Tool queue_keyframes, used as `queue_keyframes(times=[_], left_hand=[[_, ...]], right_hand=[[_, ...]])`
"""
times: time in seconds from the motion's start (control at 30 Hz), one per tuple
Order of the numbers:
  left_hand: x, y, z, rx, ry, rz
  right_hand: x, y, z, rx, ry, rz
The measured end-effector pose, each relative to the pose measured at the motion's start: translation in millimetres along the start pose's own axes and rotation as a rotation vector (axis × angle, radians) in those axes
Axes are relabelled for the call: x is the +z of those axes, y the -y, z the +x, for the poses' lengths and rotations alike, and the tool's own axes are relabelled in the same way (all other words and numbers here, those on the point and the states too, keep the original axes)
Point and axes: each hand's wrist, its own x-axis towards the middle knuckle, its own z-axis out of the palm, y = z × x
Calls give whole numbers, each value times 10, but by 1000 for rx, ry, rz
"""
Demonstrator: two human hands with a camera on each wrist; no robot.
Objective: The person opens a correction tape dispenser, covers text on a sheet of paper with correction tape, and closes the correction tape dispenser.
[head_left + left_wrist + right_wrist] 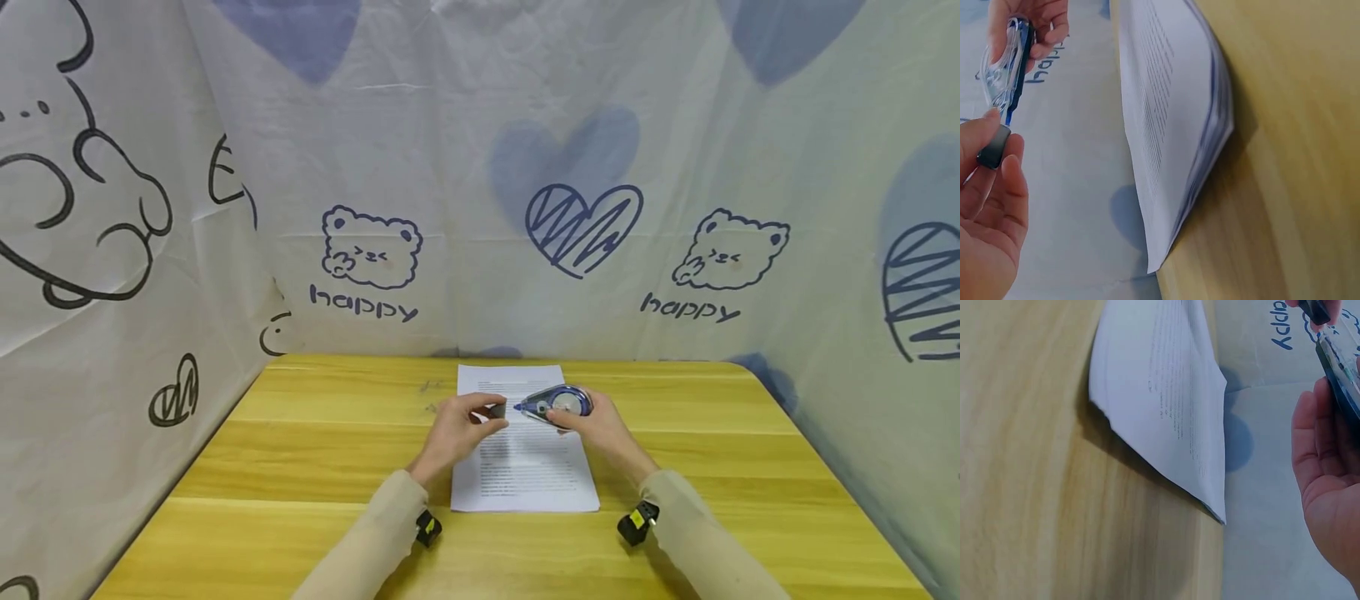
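Above the printed paper stack, my right hand grips a correction tape dispenser with a clear and blue body, its tip pointing left. My left hand pinches a small dark cap between thumb and fingers, just left of that tip. In the left wrist view the cap sits close to the end of the dispenser; whether they touch is hard to tell. The right wrist view shows the dispenser partly cut off at the frame edge, beside my right palm.
The paper stack lies on a yellow wood-grain table, near its middle. A pale cloth printed with hearts and bears hangs behind the table and at both sides. Black wrist cameras sit at both sleeves.
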Motion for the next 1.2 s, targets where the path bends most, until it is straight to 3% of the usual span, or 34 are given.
queue_keyframes(times=[0.13,0.37,0.73,1.2], left_hand=[[8,-30,-14,44,-20,1],[9,-66,-17,10,-41,-21],[18,-78,-7,38,-50,-44],[49,-87,-14,14,-46,-82]], right_hand=[[-2,16,-7,4,23,23],[12,37,-3,-31,61,38],[24,90,-45,-81,93,80],[37,55,-44,-131,124,165]])
